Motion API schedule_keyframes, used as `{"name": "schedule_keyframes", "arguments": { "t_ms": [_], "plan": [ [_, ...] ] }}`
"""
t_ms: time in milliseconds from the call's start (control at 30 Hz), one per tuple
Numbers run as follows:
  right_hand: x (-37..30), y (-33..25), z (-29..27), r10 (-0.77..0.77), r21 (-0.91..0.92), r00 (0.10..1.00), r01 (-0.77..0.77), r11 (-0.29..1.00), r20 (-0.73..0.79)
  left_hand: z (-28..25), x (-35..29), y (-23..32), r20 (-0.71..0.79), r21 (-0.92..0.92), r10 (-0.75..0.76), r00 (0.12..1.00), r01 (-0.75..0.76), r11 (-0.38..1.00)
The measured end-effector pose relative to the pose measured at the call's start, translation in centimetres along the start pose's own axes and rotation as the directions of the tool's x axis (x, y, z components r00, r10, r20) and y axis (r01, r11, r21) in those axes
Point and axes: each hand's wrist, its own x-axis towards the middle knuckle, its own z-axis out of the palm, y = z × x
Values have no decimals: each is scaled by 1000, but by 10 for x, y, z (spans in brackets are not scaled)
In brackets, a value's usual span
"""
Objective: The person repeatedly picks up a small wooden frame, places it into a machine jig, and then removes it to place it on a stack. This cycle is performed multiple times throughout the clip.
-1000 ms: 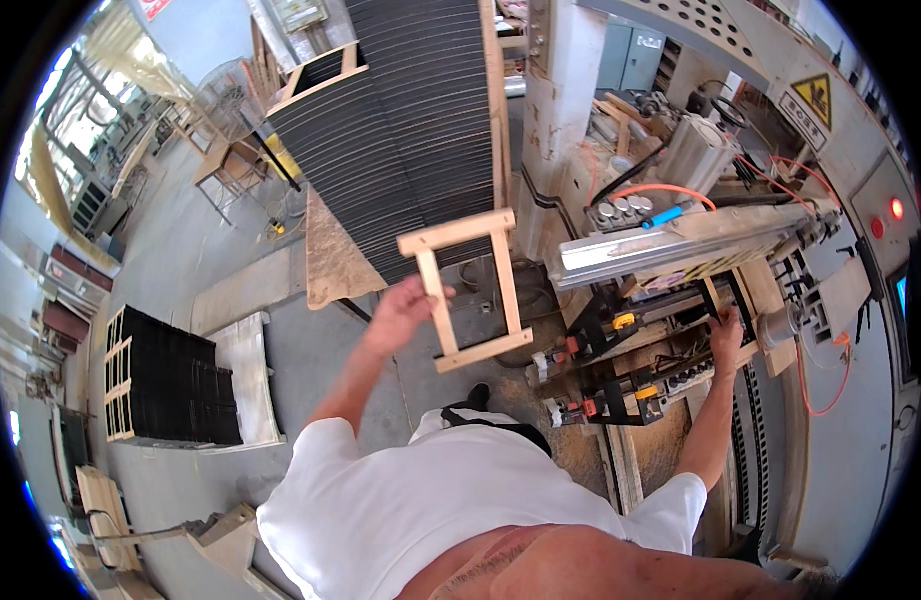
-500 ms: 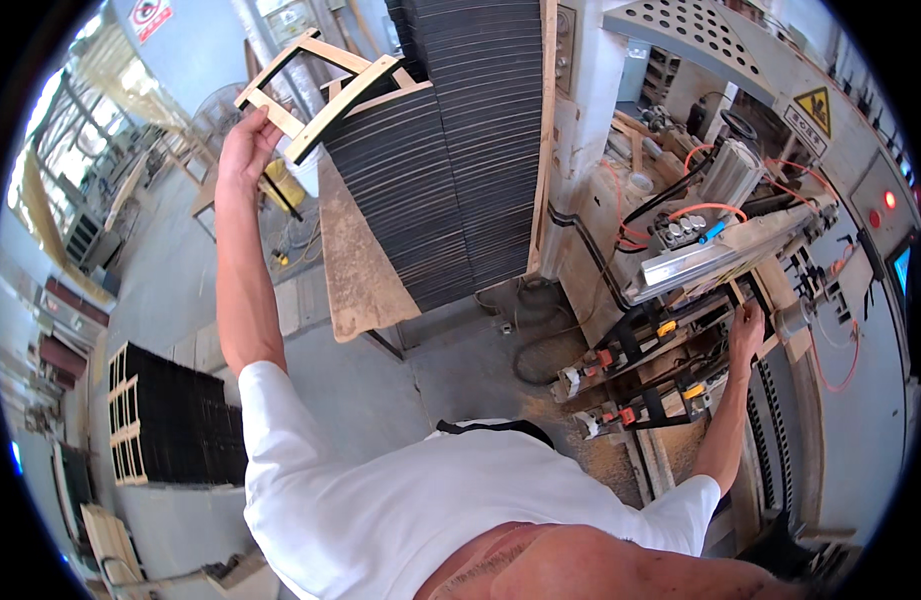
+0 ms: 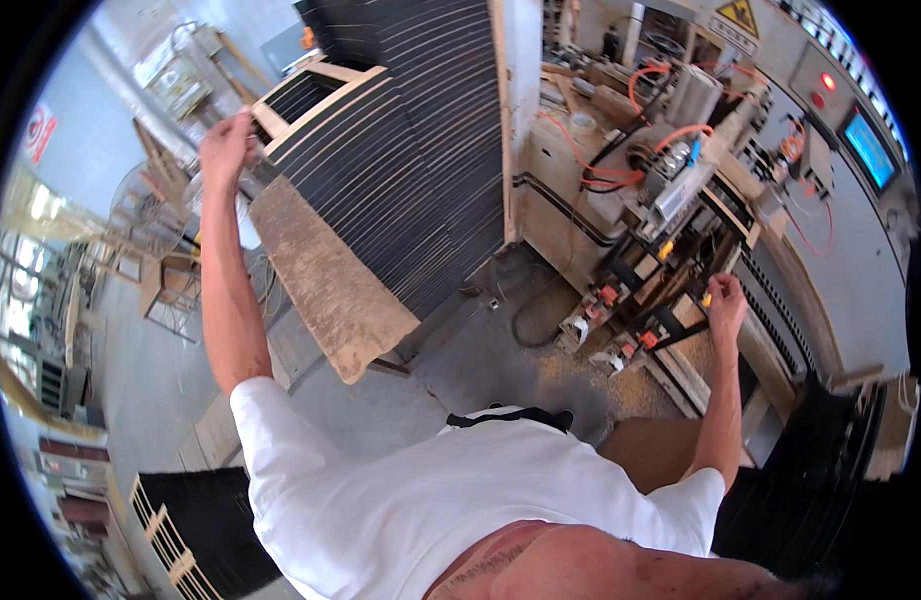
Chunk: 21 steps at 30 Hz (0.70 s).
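A ladder-like wooden frame (image 3: 320,105) with pale and black edges lies on top of a tall stack of black-edged frames (image 3: 380,180). My left hand (image 3: 226,150) is closed at its near-left corner, fingers bent round the end. On the right, my right hand (image 3: 725,308) hovers by the machine's clamps, fingers loosely curled but apart, with nothing visible in them. Close to its fingertips is a yellow-handled clamp (image 3: 707,299). Beyond that hand, another wooden frame (image 3: 730,208) sits in the machine under a metal bar (image 3: 680,192).
A dusty wooden board (image 3: 325,275) juts out beside the stack. Sawdust (image 3: 570,385) covers the floor under the machine. A control panel with a blue screen (image 3: 869,148) stands at right; another pile of black frames (image 3: 205,520) is at lower left.
My left hand has lowered the raised wooden frame onto the stack. My right hand has drawn back toward me from the frame in the machine. The view has turned rightward.
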Motion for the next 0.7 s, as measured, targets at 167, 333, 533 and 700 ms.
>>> {"name": "schedule_keyframes", "arguments": {
  "t_ms": [167, 333, 533, 700],
  "plan": [
    [1, -29, -64, -28, -46, 995, 23, 999, -95, 31, -73, 95, 86, 253, 547, 833, -549, 797],
    [-7, -73, -109, -47, 79, 992, 57, 995, -116, 84, -86, 115, 305, 545, 414, 858, -514, 663],
    [-51, -123, -199, -188, -161, 980, 176, 971, -60, 98, -87, 112, 280, 563, 424, 861, -505, 654],
    [-73, -147, -268, -329, -443, 943, 277, 852, -44, 95, -76, 102, 246, 489, 532, 810, -578, 653]
  ]
}}
